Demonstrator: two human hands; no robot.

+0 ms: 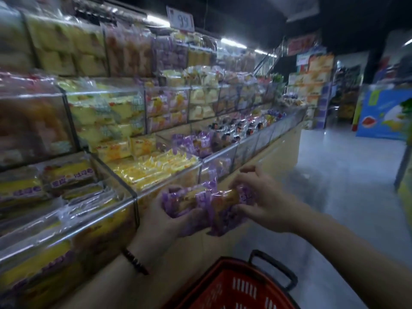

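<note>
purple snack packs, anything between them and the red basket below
Nothing visible. Left hand and right hand hold the purple snack packs in open air above the red basket, whose black handle stands off to the right.

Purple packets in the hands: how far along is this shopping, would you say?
Done: the purple packets are out of the display bin. In hand: the left hand and right hand both grip them in front of the shelf, above the red basket. Left: putting them in the basket; the part of it in view shows nothing inside yet.
</note>
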